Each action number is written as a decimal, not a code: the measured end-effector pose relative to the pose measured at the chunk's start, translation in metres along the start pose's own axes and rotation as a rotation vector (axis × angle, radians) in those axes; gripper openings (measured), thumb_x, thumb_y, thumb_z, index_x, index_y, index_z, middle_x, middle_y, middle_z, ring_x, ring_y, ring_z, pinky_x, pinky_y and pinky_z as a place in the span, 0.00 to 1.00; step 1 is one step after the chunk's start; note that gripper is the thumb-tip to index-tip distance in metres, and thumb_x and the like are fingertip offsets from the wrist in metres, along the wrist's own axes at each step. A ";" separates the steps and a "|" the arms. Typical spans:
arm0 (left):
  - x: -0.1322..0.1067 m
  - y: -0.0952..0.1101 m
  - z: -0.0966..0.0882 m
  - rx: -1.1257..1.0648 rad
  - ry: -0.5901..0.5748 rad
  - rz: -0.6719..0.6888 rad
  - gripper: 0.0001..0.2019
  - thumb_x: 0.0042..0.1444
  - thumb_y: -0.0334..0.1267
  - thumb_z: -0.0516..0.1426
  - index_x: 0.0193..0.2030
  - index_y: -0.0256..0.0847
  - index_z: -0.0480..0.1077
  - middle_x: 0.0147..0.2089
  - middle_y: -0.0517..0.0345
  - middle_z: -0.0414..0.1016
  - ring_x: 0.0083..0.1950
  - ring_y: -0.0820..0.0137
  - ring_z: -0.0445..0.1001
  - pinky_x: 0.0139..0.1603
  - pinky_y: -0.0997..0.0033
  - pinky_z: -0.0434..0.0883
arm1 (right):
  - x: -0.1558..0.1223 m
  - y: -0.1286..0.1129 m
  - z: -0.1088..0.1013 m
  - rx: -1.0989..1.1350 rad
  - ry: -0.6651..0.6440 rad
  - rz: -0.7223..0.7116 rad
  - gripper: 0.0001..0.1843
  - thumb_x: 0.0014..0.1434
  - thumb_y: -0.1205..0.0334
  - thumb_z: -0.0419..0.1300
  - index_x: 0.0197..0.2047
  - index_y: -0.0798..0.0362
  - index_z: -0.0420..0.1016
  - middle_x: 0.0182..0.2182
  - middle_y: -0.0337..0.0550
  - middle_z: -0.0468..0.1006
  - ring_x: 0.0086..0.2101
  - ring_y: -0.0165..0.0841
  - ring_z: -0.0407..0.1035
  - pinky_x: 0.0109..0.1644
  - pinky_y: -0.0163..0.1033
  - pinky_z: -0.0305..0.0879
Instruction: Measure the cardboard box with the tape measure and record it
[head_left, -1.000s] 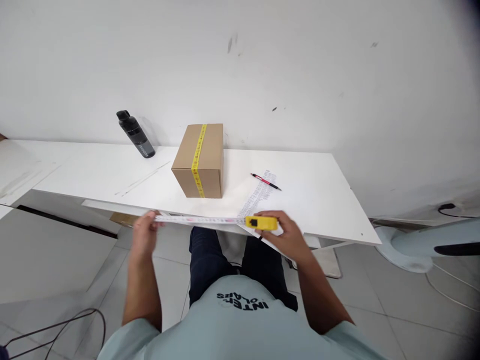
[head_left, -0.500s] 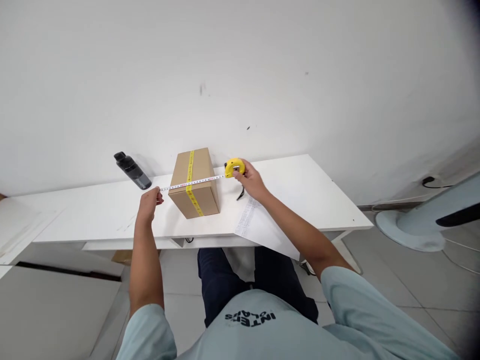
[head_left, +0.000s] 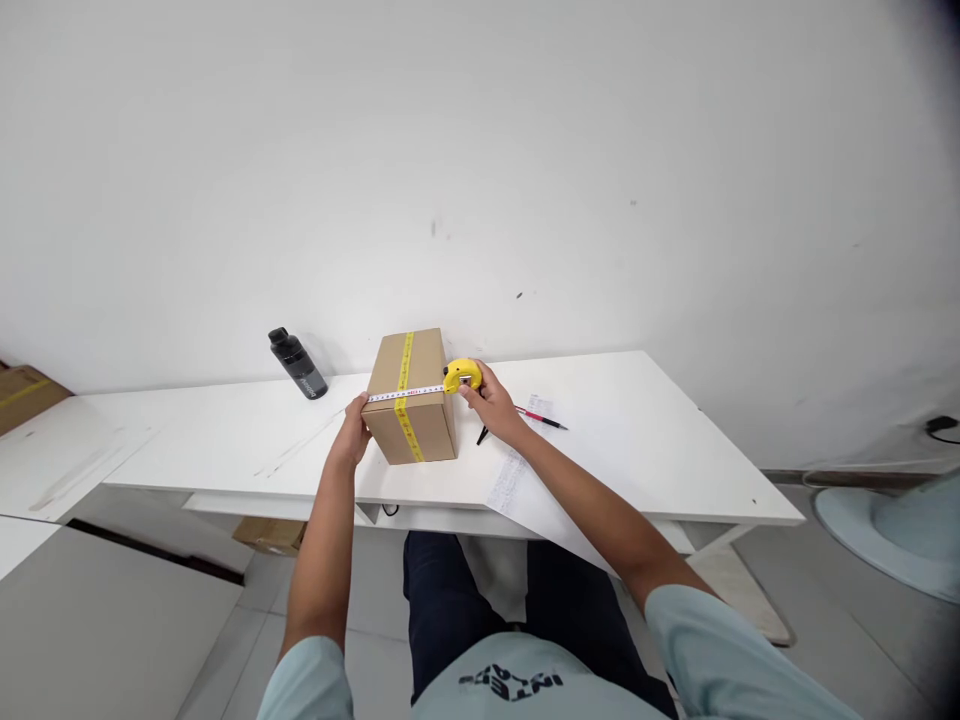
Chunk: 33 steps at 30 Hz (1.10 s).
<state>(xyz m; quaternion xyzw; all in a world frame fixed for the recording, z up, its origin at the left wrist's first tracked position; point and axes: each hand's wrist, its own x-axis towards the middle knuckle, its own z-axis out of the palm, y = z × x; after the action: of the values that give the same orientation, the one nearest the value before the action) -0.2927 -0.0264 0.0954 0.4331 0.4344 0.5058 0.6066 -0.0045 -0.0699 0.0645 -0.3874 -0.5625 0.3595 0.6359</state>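
Note:
A cardboard box (head_left: 386, 430) with a band of yellow tape stands on the white table (head_left: 675, 450). Across the top of the box, near its front edge, lies the white blade (head_left: 386, 397) of a tape measure. My right hand (head_left: 495, 402) is closed around the yellow tape measure case (head_left: 459, 374), which sits at the box's right edge. At the left edge my left hand (head_left: 355, 430) pinches the end of the blade against the box; its fingertips are partly hidden.
A dark bottle (head_left: 298, 364) stands behind and left of the box. Right of it lie a red and black pen (head_left: 546, 418) and a written sheet of paper (head_left: 525, 490). Another cardboard box (head_left: 28, 395) is at the far left, and one (head_left: 270, 535) is below the table.
My left hand has moved right to the box's left edge, and the case now sits against the right edge. Less blade is out. The view has shifted, and the pen now shows.

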 end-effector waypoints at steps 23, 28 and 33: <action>-0.063 -0.003 0.017 0.041 -0.042 -0.140 0.34 0.56 0.68 0.63 0.61 0.48 0.73 0.59 0.53 0.82 0.58 0.56 0.77 0.46 0.66 0.73 | 0.003 -0.003 -0.020 0.117 -0.037 0.021 0.45 0.56 0.39 0.70 0.73 0.41 0.67 0.44 0.42 0.77 0.33 0.31 0.67 0.35 0.38 0.76; -0.089 -0.017 0.032 -0.009 -0.029 -0.118 0.34 0.57 0.67 0.63 0.62 0.48 0.74 0.61 0.54 0.81 0.62 0.55 0.76 0.50 0.64 0.74 | -0.014 -0.013 -0.039 0.119 -0.070 0.049 0.44 0.56 0.40 0.71 0.72 0.40 0.68 0.47 0.42 0.77 0.32 0.30 0.68 0.34 0.37 0.77; -0.112 -0.027 0.058 -0.167 -0.027 -0.040 0.32 0.62 0.65 0.61 0.62 0.43 0.75 0.63 0.51 0.80 0.68 0.55 0.74 0.65 0.60 0.72 | -0.037 -0.021 -0.051 0.134 -0.046 0.062 0.44 0.52 0.40 0.74 0.69 0.39 0.71 0.45 0.40 0.77 0.32 0.29 0.68 0.30 0.34 0.75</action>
<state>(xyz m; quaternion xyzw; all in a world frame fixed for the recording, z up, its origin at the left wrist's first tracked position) -0.2427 -0.1449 0.0936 0.3791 0.3911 0.5220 0.6564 0.0430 -0.1162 0.0635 -0.3527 -0.5395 0.4246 0.6358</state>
